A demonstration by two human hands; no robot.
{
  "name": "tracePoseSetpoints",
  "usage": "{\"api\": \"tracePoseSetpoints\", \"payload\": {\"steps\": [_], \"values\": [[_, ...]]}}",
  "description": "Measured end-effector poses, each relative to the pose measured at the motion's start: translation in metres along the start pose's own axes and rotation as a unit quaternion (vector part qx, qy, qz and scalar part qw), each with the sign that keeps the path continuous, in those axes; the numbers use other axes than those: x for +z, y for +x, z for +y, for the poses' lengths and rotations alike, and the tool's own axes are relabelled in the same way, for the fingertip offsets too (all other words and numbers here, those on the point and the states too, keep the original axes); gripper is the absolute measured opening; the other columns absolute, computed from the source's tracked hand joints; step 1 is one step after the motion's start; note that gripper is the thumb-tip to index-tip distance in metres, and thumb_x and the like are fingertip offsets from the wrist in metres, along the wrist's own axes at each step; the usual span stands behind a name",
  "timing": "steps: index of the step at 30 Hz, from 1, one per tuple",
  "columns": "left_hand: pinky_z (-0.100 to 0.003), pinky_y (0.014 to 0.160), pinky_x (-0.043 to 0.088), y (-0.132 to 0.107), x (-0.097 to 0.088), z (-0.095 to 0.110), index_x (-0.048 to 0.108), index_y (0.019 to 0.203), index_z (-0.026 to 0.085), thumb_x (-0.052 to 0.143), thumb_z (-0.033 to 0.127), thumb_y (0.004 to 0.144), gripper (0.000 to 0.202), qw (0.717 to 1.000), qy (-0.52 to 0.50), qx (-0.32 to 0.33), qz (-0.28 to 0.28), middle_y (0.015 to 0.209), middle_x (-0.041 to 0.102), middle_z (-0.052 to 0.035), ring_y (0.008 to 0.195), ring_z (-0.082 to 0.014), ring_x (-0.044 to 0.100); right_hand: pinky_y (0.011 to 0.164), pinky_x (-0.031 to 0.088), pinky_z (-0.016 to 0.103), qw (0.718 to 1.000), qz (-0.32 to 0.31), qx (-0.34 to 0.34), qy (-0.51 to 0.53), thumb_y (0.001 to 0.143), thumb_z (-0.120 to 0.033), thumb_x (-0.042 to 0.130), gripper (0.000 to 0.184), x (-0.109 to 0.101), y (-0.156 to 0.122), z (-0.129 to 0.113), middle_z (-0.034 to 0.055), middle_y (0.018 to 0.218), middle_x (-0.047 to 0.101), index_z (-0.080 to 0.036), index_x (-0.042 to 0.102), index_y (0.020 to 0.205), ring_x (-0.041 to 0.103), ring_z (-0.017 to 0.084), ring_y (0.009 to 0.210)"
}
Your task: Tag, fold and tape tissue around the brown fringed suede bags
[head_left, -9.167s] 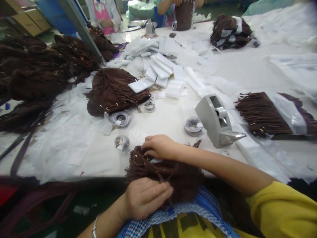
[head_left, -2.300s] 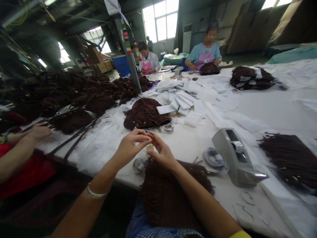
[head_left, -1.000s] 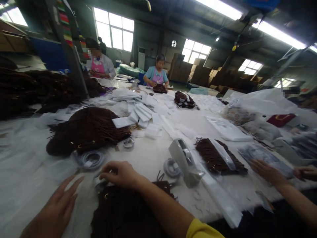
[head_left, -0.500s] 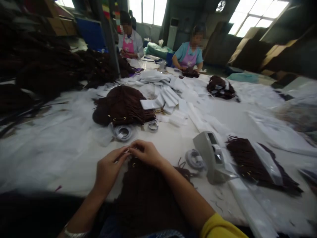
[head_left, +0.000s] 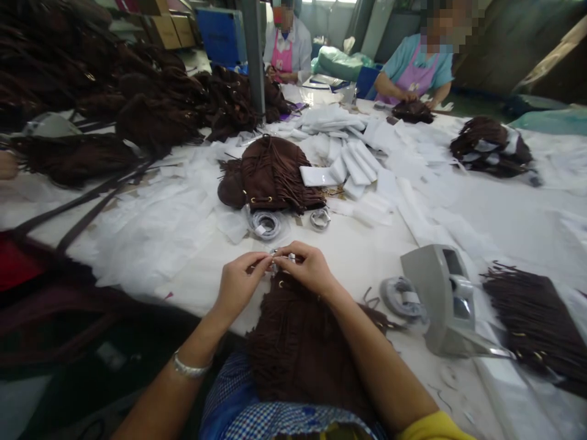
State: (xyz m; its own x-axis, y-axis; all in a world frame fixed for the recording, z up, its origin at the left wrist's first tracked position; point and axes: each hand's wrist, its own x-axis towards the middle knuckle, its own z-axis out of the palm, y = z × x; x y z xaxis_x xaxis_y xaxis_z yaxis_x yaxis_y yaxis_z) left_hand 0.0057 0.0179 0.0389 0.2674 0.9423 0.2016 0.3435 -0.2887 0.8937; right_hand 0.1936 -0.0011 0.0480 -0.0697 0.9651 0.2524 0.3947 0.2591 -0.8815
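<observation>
A dark brown fringed bag [head_left: 312,348] lies over the table's near edge and my lap, with a gold ring near its top. Just past that top, my left hand [head_left: 242,284] and my right hand [head_left: 306,267] meet, thumbs and fingertips pinched together. Between them shows a small whitish and silvery piece [head_left: 275,264], too small to name and partly covered by the fingers. My right forearm crosses the bag. Beyond my hands rest a grey coil [head_left: 266,226] with a white band, a smaller coil [head_left: 320,219] and another brown fringed bag [head_left: 275,174].
To the right stand a grey tape dispenser [head_left: 438,299], a coil [head_left: 402,297] and a flat fringed bag [head_left: 534,318]. White packets [head_left: 360,162] and thin wrapping sheets [head_left: 156,238] cover much of the table [head_left: 206,266]. Brown bags pile up by a post [head_left: 254,61]. Two people work opposite.
The view has turned left and tilted down, so the scene sits further right. My hands stay pinched together at the bag's top, with only slight finger movement.
</observation>
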Motion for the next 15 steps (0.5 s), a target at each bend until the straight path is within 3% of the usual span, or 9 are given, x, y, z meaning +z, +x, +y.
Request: {"api": "tracePoseSetpoints", "payload": {"steps": [4, 6, 8, 11, 15], "values": [[-0.025, 0.067, 0.059, -0.001, -0.005, 0.000, 0.072, 0.097, 0.018, 0.063, 0.039, 0.090, 0.024, 1.000, 0.004, -0.006, -0.002, 0.091, 0.075, -0.0041, 0.074, -0.0159, 0.072, 0.062, 0.040, 0.023, 0.999, 0.027, 0.024, -0.024, 0.086, -0.030, 0.067, 0.013, -0.007, 0.003, 0.004, 0.0014, 0.082, 0.070, -0.018, 0.074, 0.088, 0.051, 0.010, 0.064], [-0.025, 0.068, 0.059, -0.004, -0.007, 0.000, 0.072, 0.101, 0.019, 0.061, 0.036, 0.092, 0.022, 1.000, 0.021, 0.009, -0.009, 0.097, 0.074, -0.0043, 0.075, -0.0154, 0.072, 0.060, 0.038, 0.023, 0.998, 0.008, 0.043, -0.036, 0.085, -0.030, 0.066, 0.015, -0.014, 0.002, 0.005, 0.0005, 0.080, 0.069, -0.017, 0.073, 0.087, 0.047, 0.009, 0.059], [-0.028, 0.082, 0.059, -0.008, -0.008, 0.000, 0.071, 0.106, 0.021, 0.058, 0.029, 0.094, 0.020, 0.994, 0.061, 0.066, -0.057, 0.110, 0.072, -0.0046, 0.091, -0.0167, 0.072, 0.059, 0.038, 0.022, 0.997, -0.037, 0.061, -0.038, 0.084, -0.030, 0.067, 0.015, -0.020, 0.001, 0.006, -0.0004, 0.078, 0.069, -0.017, 0.073, 0.087, 0.046, 0.008, 0.058], [-0.033, 0.102, 0.051, -0.010, -0.010, -0.005, 0.068, 0.117, 0.025, 0.049, 0.016, 0.096, 0.030, 0.959, 0.150, 0.181, -0.159, 0.132, 0.064, -0.0045, 0.119, -0.0189, 0.062, 0.060, 0.040, 0.021, 0.992, -0.103, 0.073, -0.018, 0.084, -0.028, 0.067, 0.013, -0.024, -0.002, 0.005, -0.0008, 0.078, 0.069, -0.017, 0.073, 0.088, 0.051, 0.009, 0.061], [-0.034, 0.102, 0.051, -0.005, -0.016, -0.019, 0.062, 0.127, 0.027, 0.045, 0.008, 0.094, 0.042, 0.919, 0.237, 0.249, -0.192, 0.136, 0.061, -0.0047, 0.121, -0.0183, 0.060, 0.066, 0.044, 0.022, 0.988, -0.140, 0.070, -0.007, 0.084, -0.024, 0.065, 0.011, -0.021, -0.004, 0.005, 0.0003, 0.080, 0.071, -0.017, 0.073, 0.086, 0.058, 0.011, 0.068]]}}
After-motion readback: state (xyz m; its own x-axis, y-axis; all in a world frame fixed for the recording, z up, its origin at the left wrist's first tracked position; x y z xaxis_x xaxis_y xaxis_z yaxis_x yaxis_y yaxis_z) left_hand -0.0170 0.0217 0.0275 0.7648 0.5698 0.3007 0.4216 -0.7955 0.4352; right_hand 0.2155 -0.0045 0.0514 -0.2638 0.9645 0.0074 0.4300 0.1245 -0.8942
